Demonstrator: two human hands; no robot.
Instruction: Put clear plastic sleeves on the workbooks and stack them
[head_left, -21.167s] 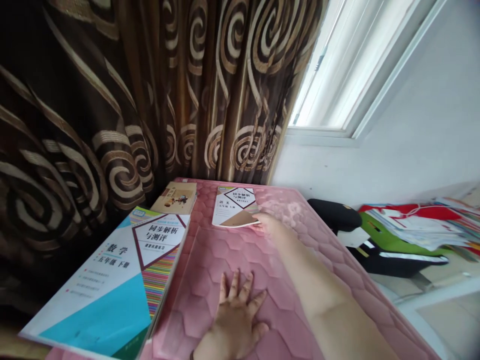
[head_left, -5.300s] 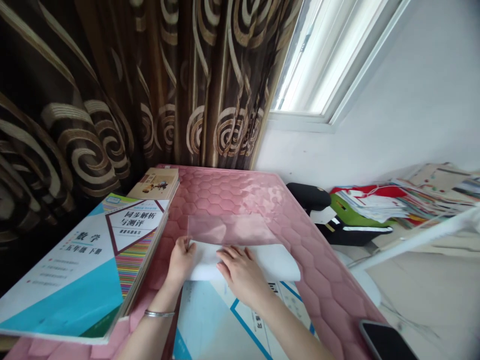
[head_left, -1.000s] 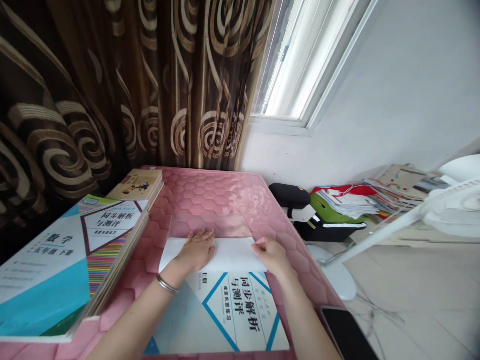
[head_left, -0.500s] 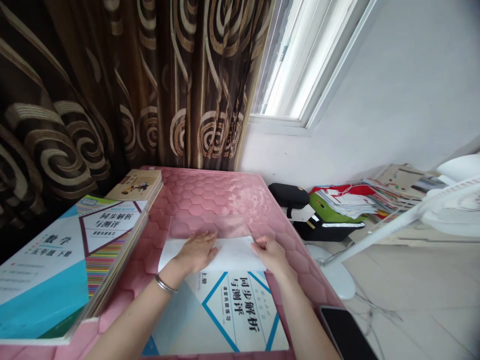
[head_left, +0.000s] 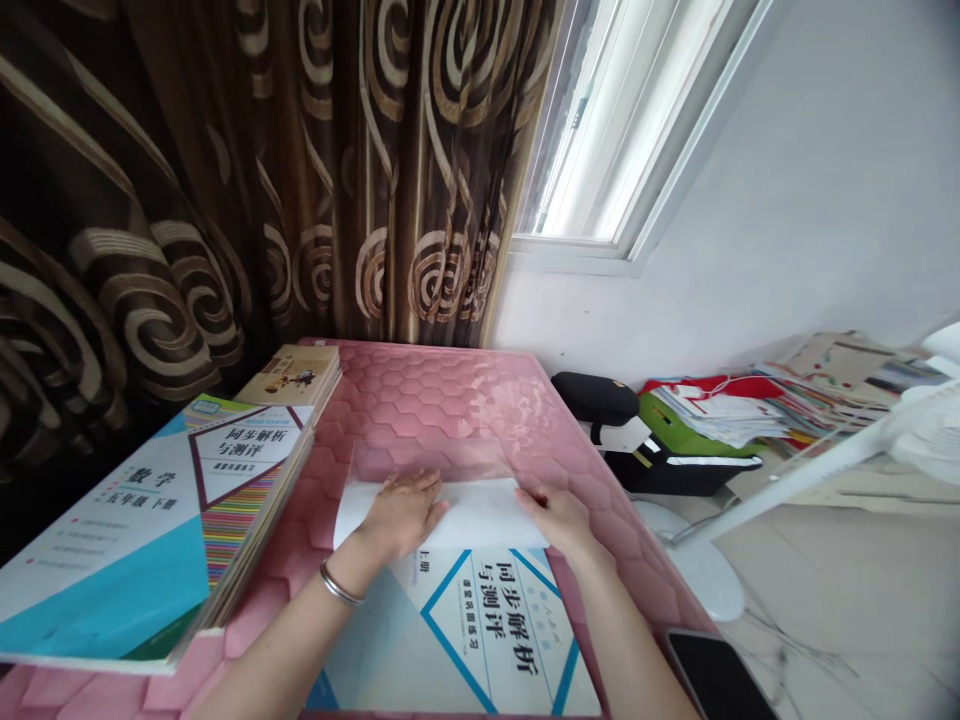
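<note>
- Hands have traded places over the last few seconds: the left hand (head_left: pixel 409 515) has slid inward from the left end of the white paper (head_left: pixel 480 515), while the right hand (head_left: pixel 556 515) has gone from its middle to its right end.
- Under their work lies a workbook (head_left: pixel 465 640), my landmark, on the pink quilted cover (head_left: pixel 405 390), its long axis running left to right. Its titles lie sideways, cover top pointing right.
- Pale and slightly glossy, it shows black characters inside a blue-outlined diamond, with a greyish-blue area to the left.
- Across the workbook's far side stretches the plain white paper, and beyond that a clear plastic sheet (head_left: pixel 427 458).
- Left palm presses down flat, fingers loosely spread; right fingers bunch at the paper's edge, though I can't tell whether they pinch it.
- Left of the workbook sits a book stack (head_left: pixel 150 540); near its right side, a dark phone (head_left: pixel 720 680).
- Past the phone stands a white fan (head_left: pixel 724 570).
</note>
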